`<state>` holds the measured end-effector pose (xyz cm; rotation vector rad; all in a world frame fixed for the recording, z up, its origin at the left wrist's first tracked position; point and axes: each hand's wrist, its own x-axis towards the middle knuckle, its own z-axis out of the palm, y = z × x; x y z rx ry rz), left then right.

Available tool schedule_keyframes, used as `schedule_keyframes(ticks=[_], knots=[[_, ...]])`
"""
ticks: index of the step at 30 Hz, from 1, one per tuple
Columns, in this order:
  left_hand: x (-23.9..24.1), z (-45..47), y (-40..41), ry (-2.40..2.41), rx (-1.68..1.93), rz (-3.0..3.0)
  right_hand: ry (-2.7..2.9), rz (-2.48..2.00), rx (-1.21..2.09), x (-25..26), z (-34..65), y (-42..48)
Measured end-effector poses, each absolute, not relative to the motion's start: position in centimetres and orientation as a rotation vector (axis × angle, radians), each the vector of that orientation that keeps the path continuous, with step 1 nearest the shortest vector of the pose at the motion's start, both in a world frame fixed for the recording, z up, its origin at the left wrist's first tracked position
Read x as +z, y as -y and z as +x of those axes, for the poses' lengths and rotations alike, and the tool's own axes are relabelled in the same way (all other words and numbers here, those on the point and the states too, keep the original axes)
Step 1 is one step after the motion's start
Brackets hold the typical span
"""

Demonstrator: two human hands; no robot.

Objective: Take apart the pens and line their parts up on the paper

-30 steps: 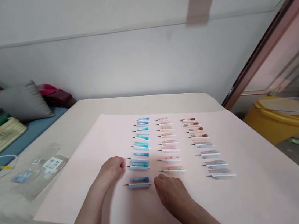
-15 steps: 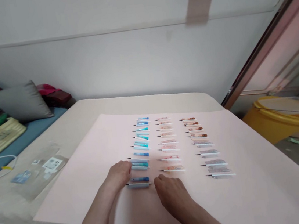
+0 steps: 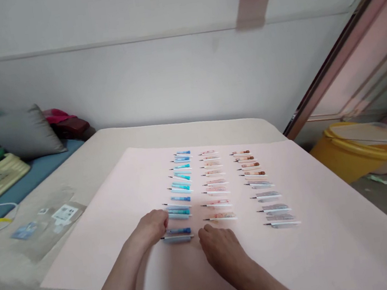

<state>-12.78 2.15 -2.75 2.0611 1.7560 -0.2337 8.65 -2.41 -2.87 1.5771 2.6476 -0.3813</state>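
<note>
My left hand (image 3: 157, 223) is closed, its fingertips at the left end of a pen refill lying beside a teal pen barrel (image 3: 179, 212); the refill's tip is hidden behind them. My right hand (image 3: 220, 243) is curled on the pink sheet (image 3: 124, 265), right of the nearest blue pen barrel (image 3: 179, 231); its fingertips are hidden, so I cannot tell if anything is in them. Blue and teal barrels lie in a left column, each with a white, dark-tipped refill. A peach-pink pen barrel (image 3: 221, 216) lies just beyond my right hand, nearest in the middle column.
The right column has brown pen barrels (image 3: 253, 173) and grey ones (image 3: 278, 218) with refills. Clear plastic packaging (image 3: 60, 221) lies on the cream table (image 3: 184, 132), left of the sheet. A grey pillow (image 3: 19, 133) is far left, a yellow bin (image 3: 352, 146) right.
The view has tilted up slightly, showing more of the pink note on the wall. Both hands stay almost where they were, and the pens have not visibly moved on the sheet.
</note>
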Motion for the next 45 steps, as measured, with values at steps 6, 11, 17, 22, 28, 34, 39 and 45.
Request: schedule_keyframes(ticks=[6,11,17,22,28,34,39,45], knots=[[-1.9,-12.7,-2.0,-1.792,-0.194,2.038,-2.644,1.573,-0.371,-3.2,8.9,2.2],[-0.6,-12.5,-1.6,-1.827,-0.193,2.001,-2.629,1.564,-0.344,-3.3,9.1,2.1],[-1.2,-12.2,-1.5,-1.772,-0.272,2.064,-2.632,1.535,-0.326,-3.3,9.2,2.3],[-0.2,-11.8,-1.3,-1.809,-0.255,2.115,-2.631,1.544,-0.291,-3.4,9.3,2.5],[1.0,-12.0,-0.6,-1.839,-0.188,2.135,-2.628,1.485,-0.310,-3.3,9.4,3.2],[0.9,-12.9,0.1,-1.862,-0.133,2.164,-2.695,1.454,-0.284,-3.4,9.6,4.3],[2.3,-13.8,0.2,-1.966,-0.188,2.095,-2.719,1.424,-0.277,-3.4,9.9,4.8],[2.9,-13.7,0.1,-2.003,-0.208,2.086,-2.754,1.392,-0.259,-3.5,9.8,5.4]])
